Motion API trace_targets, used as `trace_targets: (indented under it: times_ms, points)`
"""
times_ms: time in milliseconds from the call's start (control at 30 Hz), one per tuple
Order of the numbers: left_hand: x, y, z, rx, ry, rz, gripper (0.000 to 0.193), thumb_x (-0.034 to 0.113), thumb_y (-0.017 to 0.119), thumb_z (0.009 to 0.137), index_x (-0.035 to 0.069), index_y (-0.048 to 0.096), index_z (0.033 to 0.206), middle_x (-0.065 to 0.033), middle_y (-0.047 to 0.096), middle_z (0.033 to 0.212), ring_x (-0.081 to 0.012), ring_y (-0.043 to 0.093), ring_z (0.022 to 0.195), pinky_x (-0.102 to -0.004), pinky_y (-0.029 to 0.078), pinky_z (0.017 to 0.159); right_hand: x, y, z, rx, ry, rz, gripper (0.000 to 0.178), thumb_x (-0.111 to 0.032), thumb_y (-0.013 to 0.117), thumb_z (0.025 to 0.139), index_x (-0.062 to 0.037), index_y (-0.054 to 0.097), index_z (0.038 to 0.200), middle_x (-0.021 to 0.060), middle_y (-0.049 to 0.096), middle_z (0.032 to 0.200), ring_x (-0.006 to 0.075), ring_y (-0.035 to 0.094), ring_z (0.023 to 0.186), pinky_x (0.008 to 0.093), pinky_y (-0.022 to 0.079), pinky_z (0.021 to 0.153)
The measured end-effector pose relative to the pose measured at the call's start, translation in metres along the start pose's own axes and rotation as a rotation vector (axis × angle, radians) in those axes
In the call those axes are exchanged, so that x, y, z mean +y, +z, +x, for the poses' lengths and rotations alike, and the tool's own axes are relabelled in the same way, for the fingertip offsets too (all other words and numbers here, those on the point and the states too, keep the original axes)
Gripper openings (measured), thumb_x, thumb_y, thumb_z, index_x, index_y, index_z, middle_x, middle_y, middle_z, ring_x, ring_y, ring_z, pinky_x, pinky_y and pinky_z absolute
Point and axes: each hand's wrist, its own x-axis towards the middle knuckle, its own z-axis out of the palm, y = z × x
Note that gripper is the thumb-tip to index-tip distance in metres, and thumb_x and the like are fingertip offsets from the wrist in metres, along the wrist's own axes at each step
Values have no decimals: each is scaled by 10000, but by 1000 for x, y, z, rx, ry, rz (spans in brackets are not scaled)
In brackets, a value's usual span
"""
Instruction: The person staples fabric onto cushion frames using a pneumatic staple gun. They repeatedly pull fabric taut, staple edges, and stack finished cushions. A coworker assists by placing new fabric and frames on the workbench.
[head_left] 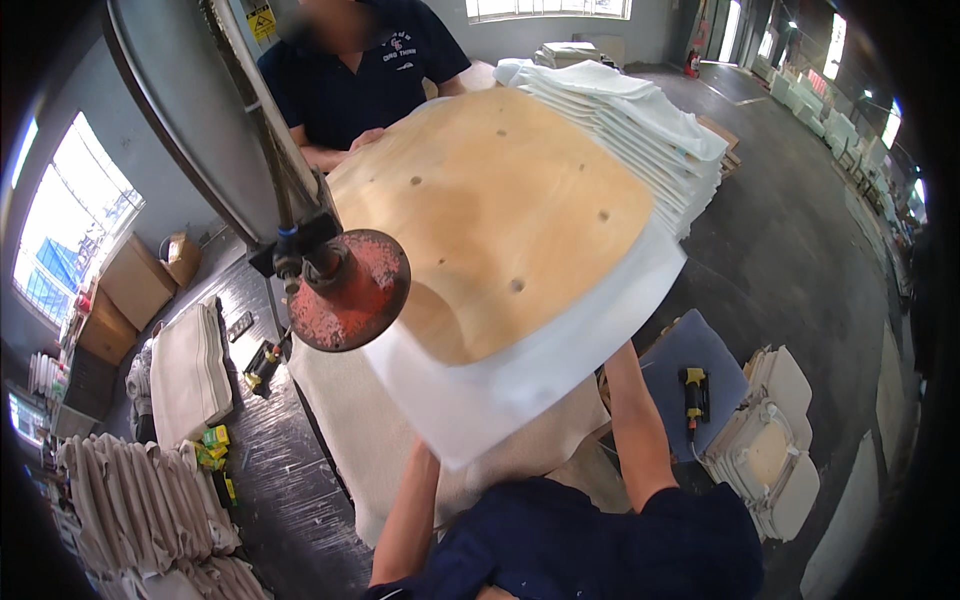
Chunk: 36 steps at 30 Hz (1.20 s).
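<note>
A light plywood panel with several small holes lies on a white padding sheet, raised and tilted in front of me. My left forearm goes up under the sheet's near corner. Further right, my right forearm reaches beneath the same sheet. Both hands are hidden by the sheet, so their fingers and grip cannot be made out. Below is beige fabric spread over the work surface. A red round press head hangs over the panel's left side.
A co-worker's hand is at the panel's far left edge. Behind stands a stack of white padding sheets. One staple gun lies on a blue-grey pad to the right; another staple gun lies left, near folded beige covers.
</note>
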Motion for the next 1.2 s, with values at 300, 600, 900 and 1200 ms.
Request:
trace_targets:
  times_ms: [300, 600, 900, 1200]
  points:
    - [58, -59, -108, -96, 286, -123, 572, 341, 526, 1125, 62, 412, 1611, -122, 542, 1545, -240, 576, 1353, -380, 482, 1126, -1, 33, -35, -31, -172, -153, 501, -326, 588, 1103, 22, 578, 1463, 125, 699, 1326, 189, 669, 1149, 365, 566, 954]
    - [103, 6, -214, 271, 586, 573, 694, 188, 548, 1078, 6, 263, 1684, -143, 483, 1607, -217, 517, 1423, -364, 413, 1188, -12, 43, -170, -428, -572, -829, 465, -318, 573, 1102, 17, 608, 1422, 119, 712, 1280, 192, 693, 1074, 353, 573, 916]
    - [106, -42, -241, 289, 453, 769, 905, 521, 744, 950, -11, 427, 1609, -119, 620, 1466, -209, 584, 1329, -366, 446, 1143, -13, 71, -234, -404, 50, -744, 529, -179, 640, 1026, -22, 524, 1517, 139, 685, 1336, 269, 683, 1162, 417, 566, 987]
    - [98, -18, -209, 587, 330, 1080, 609, 237, 801, 936, -7, 605, 1459, -146, 744, 1280, -216, 711, 1125, -383, 557, 1011, 14, 17, -209, -220, 9, -718, 483, -114, 656, 1011, 1, 565, 1471, 159, 699, 1300, 290, 708, 1109, 435, 586, 928]
